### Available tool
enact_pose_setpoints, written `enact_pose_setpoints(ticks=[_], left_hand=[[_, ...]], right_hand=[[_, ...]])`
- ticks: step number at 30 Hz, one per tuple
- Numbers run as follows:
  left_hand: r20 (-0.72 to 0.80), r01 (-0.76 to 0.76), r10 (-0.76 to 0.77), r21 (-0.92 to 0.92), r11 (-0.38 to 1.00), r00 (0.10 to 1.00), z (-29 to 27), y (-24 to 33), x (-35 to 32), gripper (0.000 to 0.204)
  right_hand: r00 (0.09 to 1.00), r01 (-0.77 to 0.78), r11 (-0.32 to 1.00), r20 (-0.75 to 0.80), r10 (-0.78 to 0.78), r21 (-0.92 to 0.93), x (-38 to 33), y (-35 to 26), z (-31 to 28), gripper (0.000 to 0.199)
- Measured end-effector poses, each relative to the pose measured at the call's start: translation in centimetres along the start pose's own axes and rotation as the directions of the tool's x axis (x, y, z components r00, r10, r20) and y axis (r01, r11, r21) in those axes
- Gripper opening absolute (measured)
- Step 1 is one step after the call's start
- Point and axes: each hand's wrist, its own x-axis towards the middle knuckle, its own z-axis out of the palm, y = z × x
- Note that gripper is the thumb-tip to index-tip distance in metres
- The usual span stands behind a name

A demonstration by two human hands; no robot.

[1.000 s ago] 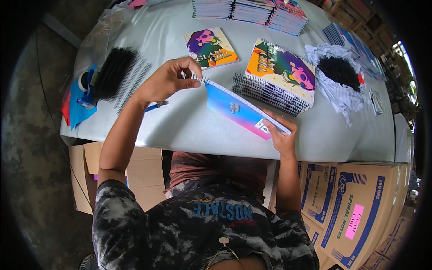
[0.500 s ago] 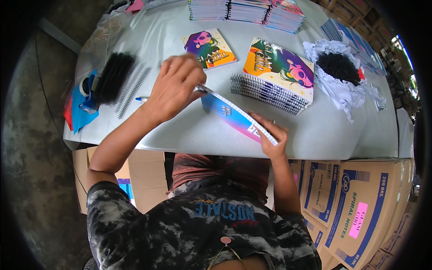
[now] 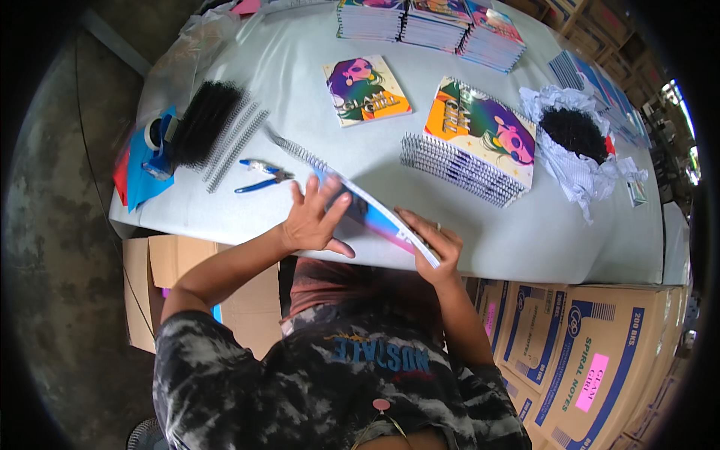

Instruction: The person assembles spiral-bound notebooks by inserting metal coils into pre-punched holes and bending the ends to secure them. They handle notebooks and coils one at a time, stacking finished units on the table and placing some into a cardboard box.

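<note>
Threading the coil (image 3: 300,152) along the notebook (image 3: 379,221) looks to be the step in hand, so let steadiness come first. You have the notebook in the middle of the frame, tilted on edge over the worktop (image 3: 495,251), its punched side slanting from upper left to lower right. Your right hand (image 3: 439,251) grasps the lower-right end, thumb and fingers on opposite faces; keep that pinch firm enough that the pages stay squared and the holes line up, but not so tight that the covers bow. Your left hand (image 3: 311,221) is released, fingers spread beside the cover; whether a fingertip brushes it, you cannot tell from this view.

The coil juts well past the notebook's upper-left end, its loose tail bending away. Bring that tail into line with the punched edge before you turn it, since a skewed coil could miss a hole or snag a page. Roll it with light, even strokes of the left fingers, and ease off if it binds rather than forcing it.

Leave the pliers (image 3: 262,176) where they lie, left of centre beside the spare coils (image 3: 236,142): within reach, yet apart from the coil's tail.
</note>
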Motion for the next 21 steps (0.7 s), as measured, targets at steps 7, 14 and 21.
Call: enact_pose_setpoints(ticks=[7, 14, 21], left_hand=[[0.018, 0.303, -0.303, -0.076, 0.95, 0.953, 1.6, -1.2, -1.3, 0.107], [-0.499, 0.372, -0.317, 0.01, 0.928, 0.806, 4.4, -4.7, 1.6, 0.091], [-0.407, 0.261, -0.25, -0.03, 0.965, 0.879, -0.3, -4.2, 2.8, 0.101]], right_hand=[[0.999, 0.028, 0.999, 0.028, -0.03, 0.043, 0.5, -0.6, 0.7, 0.03], [0.994, 0.077, 0.991, 0.066, -0.085, 0.111, 1.0, -0.8, 1.4, 0.029], [0.989, 0.131, 0.984, 0.057, -0.138, 0.117, 1.4, -0.2, 1.6, 0.031]])
